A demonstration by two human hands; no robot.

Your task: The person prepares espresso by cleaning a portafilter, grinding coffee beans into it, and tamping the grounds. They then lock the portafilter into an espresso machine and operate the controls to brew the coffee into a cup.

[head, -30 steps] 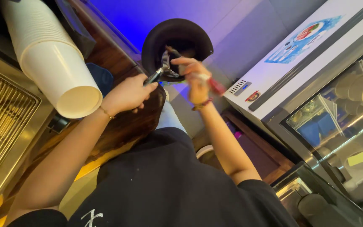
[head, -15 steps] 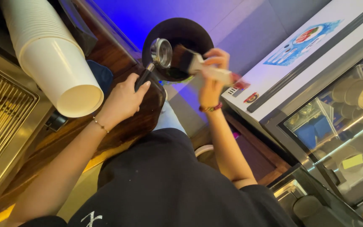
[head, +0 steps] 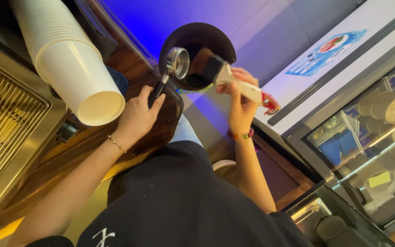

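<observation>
My left hand (head: 138, 116) grips the black handle of a metal portafilter (head: 177, 62), whose round basket is tilted over a dark round bin (head: 202, 36). My right hand (head: 241, 103) holds a brush (head: 227, 75) with a pale handle and dark bristles; the bristles sit just right of the basket, above the bin's opening. A bracelet is on each wrist. My dark apron fills the lower middle.
A tall stack of white paper cups (head: 72, 68) lies at the upper left over a wooden counter (head: 92, 146). A metal drip grate (head: 1, 132) is at the far left. A glass-fronted display fridge (head: 380, 137) with containers runs along the right.
The portafilter has been lifted and turned so its basket faces out over the bin. My right hand has drawn the brush back to the right of the basket.
</observation>
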